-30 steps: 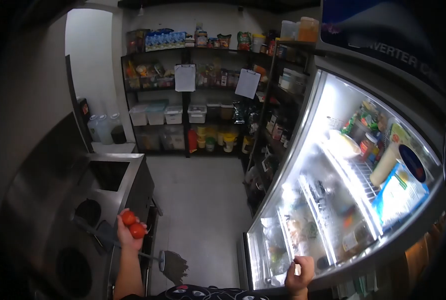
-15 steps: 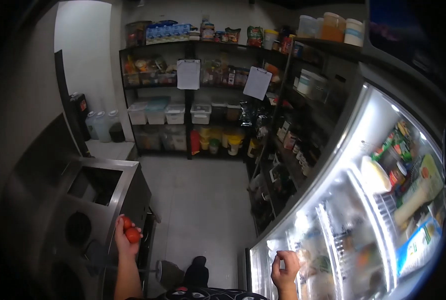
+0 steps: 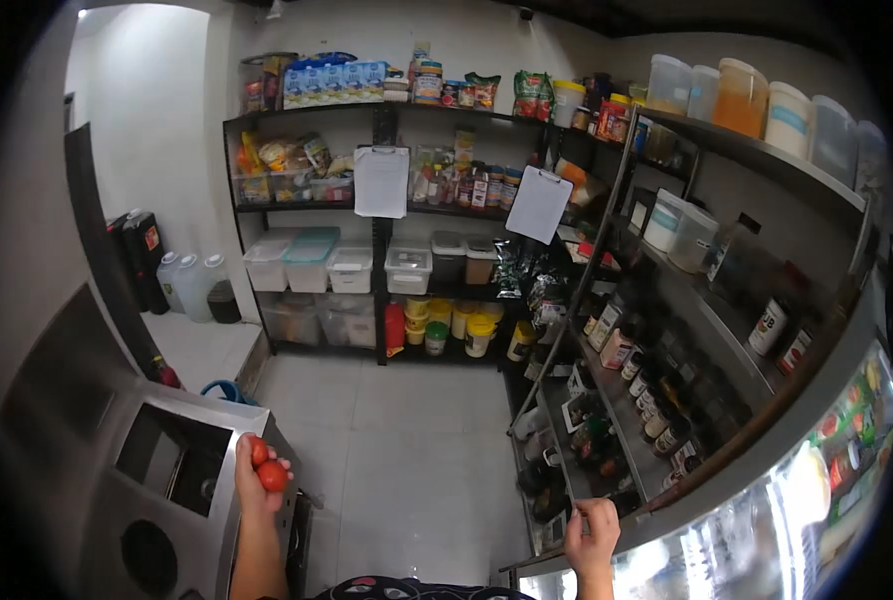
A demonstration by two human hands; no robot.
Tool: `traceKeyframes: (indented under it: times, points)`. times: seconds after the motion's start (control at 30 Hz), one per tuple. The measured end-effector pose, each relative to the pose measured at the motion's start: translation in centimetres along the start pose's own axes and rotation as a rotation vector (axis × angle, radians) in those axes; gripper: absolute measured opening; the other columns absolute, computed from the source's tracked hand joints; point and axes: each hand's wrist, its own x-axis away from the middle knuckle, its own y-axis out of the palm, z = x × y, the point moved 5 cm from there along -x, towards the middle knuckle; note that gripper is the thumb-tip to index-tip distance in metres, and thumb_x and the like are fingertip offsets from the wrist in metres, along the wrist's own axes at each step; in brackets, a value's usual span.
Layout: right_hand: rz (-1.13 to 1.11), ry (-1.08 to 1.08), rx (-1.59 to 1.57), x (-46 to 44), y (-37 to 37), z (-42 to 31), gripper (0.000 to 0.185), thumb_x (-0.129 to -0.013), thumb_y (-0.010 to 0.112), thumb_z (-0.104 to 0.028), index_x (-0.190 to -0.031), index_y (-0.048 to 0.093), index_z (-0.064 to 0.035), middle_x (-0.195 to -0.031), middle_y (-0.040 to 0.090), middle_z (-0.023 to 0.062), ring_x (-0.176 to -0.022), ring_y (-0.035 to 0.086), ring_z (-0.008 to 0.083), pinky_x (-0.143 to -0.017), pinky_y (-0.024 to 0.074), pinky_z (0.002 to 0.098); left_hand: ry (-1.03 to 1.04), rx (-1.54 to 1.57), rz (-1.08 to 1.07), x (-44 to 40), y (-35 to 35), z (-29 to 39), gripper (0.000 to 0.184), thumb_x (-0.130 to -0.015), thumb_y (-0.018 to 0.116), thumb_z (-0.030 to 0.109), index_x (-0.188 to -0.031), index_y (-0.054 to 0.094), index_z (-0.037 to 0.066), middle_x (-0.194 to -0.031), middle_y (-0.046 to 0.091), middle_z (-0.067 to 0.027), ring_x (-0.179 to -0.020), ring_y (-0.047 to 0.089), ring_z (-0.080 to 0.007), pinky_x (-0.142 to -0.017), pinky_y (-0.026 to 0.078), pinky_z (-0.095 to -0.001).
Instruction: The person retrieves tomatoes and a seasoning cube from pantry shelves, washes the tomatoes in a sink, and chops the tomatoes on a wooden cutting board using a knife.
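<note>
Two red tomatoes (image 3: 272, 475) rest in my left hand (image 3: 256, 490), one above the other, with the fingers curled round them. That hand is beside the right edge of the steel counter (image 3: 222, 410). My right hand (image 3: 593, 533) is raised at the lower right, its fingers curled in near the lit fridge (image 3: 757, 530). Whether anything is between those fingers is too small to make out.
Shelves with food packets, bins and tubs line the back wall (image 3: 467, 50). A side rack (image 3: 727, 150) with bottles and containers stands at the right. Two clipboards (image 3: 382, 182) hang on the shelves. Grey floor (image 3: 397, 450) lies between counter and rack.
The view has moved forward and turned, so the fridge has slid toward the lower right and more of the side rack shows. The tomatoes have stayed in my left hand.
</note>
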Motion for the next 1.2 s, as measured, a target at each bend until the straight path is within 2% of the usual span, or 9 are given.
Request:
traceKeyframes:
  times: [0.13,0.23,0.3,0.5,0.67,0.73,0.97,1.13,1.2]
  points:
    - [-0.055,0.139,0.057,-1.3,2.5,3.0,0.015,-0.069,0.059,0.003,-0.082,0.058,-0.0027,-0.080,0.057,0.0131,-0.075,0.055,0.0317,-0.067,0.0440,0.0379,-0.054,0.065,-0.080,-5.6,3.4,-2.5,0.033,-0.089,0.043,0.052,-0.100,0.047,0.020,-0.071,0.051,-0.0044,-0.055,0.055,-0.0235,-0.043,0.046,-0.0362]
    - [-0.002,0.094,0.091,-3.1,3.9,4.5,0.011,-0.070,0.055,0.004,-0.080,0.057,-0.0007,-0.076,0.054,0.0132,-0.069,0.054,0.0284,-0.061,0.0437,0.0344,-0.109,0.061,-0.102,-9.4,6.1,-5.0,0.035,-0.090,0.038,0.054,-0.099,0.048,0.021,-0.069,0.051,-0.0053,-0.054,0.054,-0.0256,-0.044,0.046,-0.0391]
    - [0.022,0.163,0.091,-4.3,5.1,6.3,0.011,-0.070,0.055,0.004,-0.080,0.056,-0.0006,-0.077,0.054,0.0134,-0.069,0.054,0.0287,-0.061,0.0435,0.0347,-0.149,0.071,-0.133,-11.6,7.8,-6.9,0.035,-0.091,0.036,0.054,-0.098,0.049,0.022,-0.068,0.051,-0.0046,-0.055,0.053,-0.0251,-0.046,0.045,-0.0393]
    - [0.105,0.189,0.072,-10.0,9.6,13.8,0.013,-0.069,0.058,0.002,-0.082,0.057,-0.0008,-0.078,0.055,0.0141,-0.074,0.053,0.0322,-0.066,0.0426,0.0391,-0.095,0.077,-0.109,-18.4,12.5,-9.9,0.037,-0.091,0.034,0.054,-0.101,0.049,0.022,-0.070,0.051,-0.0048,-0.057,0.052,-0.0252,-0.047,0.044,-0.0399]
    - [0.097,0.254,-0.034,-15.9,15.0,20.5,0.012,-0.071,0.058,0.003,-0.082,0.058,-0.0013,-0.078,0.055,0.0130,-0.072,0.054,0.0299,-0.065,0.0433,0.0372,-0.014,0.081,-0.047,-24.8,15.5,-9.8,0.040,-0.090,0.034,0.056,-0.106,0.048,0.023,-0.071,0.050,-0.0054,-0.056,0.052,-0.0257,-0.046,0.045,-0.0400]
    - [0.105,0.218,-0.051,-18.8,17.5,22.6,0.012,-0.071,0.059,0.002,-0.082,0.058,-0.0018,-0.078,0.056,0.0128,-0.073,0.055,0.0298,-0.066,0.0439,0.0374,0.053,0.051,-0.004,-26.4,17.2,-9.1,0.041,-0.091,0.033,0.054,-0.112,0.047,0.022,-0.073,0.051,-0.0055,-0.058,0.053,-0.0251,-0.047,0.045,-0.0394]
    - [0.066,0.007,-0.137,-31.5,26.3,25.6,0.012,-0.071,0.060,0.001,-0.082,0.058,-0.0020,-0.080,0.056,0.0130,-0.075,0.055,0.0310,-0.068,0.0451,0.0381,0.222,-0.058,0.174,-31.7,18.4,-9.1,0.040,-0.092,0.035,0.052,-0.116,0.046,0.022,-0.077,0.052,-0.0042,-0.059,0.053,-0.0224,-0.048,0.045,-0.0359]
    - [0.132,-0.074,-0.156,-39.6,32.8,28.0,0.013,-0.070,0.059,0.001,-0.083,0.058,-0.0014,-0.080,0.056,0.0131,-0.075,0.055,0.0311,-0.067,0.0451,0.0388,0.246,-0.063,0.272,-39.0,19.1,-9.3,0.038,-0.087,0.049,0.051,-0.113,0.048,0.023,-0.079,0.053,-0.0030,-0.060,0.054,-0.0191,-0.048,0.044,-0.0324]
    - [0.162,-0.064,-0.142,-42.2,35.5,28.7,0.015,-0.069,0.058,0.002,-0.083,0.058,-0.0012,-0.081,0.057,0.0137,-0.076,0.055,0.0313,-0.068,0.0456,0.0388,0.264,-0.082,0.241,-42.5,19.9,-9.5,0.036,-0.087,0.050,0.049,-0.112,0.049,0.023,-0.080,0.053,-0.0030,-0.059,0.055,-0.0195,-0.047,0.045,-0.0319]
